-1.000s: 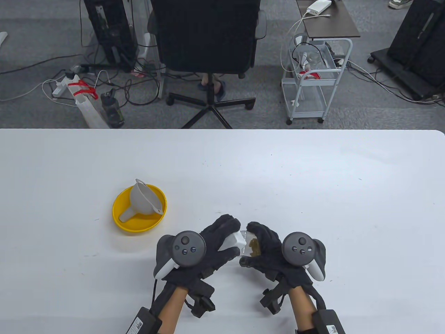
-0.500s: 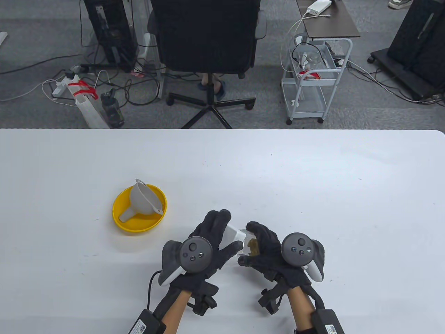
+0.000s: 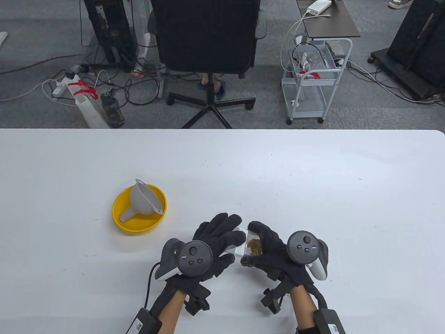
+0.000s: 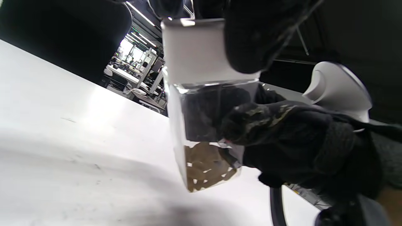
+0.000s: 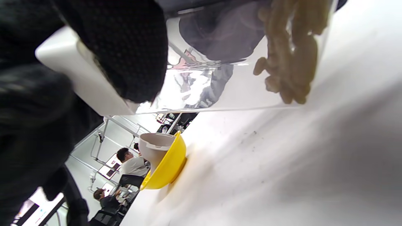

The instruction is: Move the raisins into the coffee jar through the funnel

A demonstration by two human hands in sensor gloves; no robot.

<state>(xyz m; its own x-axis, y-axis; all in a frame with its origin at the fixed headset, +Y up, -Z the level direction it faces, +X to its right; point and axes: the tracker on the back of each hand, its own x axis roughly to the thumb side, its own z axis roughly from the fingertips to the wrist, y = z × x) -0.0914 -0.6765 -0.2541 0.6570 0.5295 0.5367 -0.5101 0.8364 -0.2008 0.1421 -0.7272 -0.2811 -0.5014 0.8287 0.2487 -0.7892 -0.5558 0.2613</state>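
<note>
Left fingers now curl back over the lid, gripping it; right fingers hold the jar body, its long axis tilted leftward, above the bench.

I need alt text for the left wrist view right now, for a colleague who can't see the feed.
A clear square plastic jar with a white lid fills the middle, held just above the white table, with a small heap of golden raisins at its bottom. The black-gloved left hand grips the lid from above; the right hand holds the jar's body.
</note>
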